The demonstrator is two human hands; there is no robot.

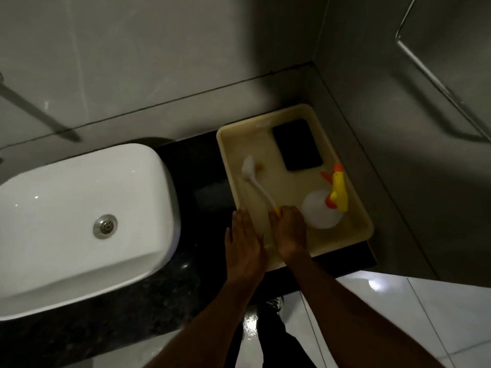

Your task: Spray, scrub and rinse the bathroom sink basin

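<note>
A white rectangular sink basin point(79, 221) with a metal drain point(105, 226) sits on a dark countertop at the left. To its right stands a cream plastic tray point(356, 208). In the tray lie a white scrub brush point(253, 176), a clear spray bottle with a yellow and orange trigger head point(325, 208), and a black sponge point(297, 144). My right hand point(289, 232) is closed around the brush's handle at the tray's near side. My left hand point(244, 245) lies flat with fingers apart on the tray's near left edge, holding nothing.
The dark speckled countertop point(202, 176) meets grey tiled walls behind and to the right. A metal bar point(438, 81) runs along the right wall. Glossy white floor tiles point(425, 314) show below the counter edge, with my dark trouser leg point(273, 338) between my arms.
</note>
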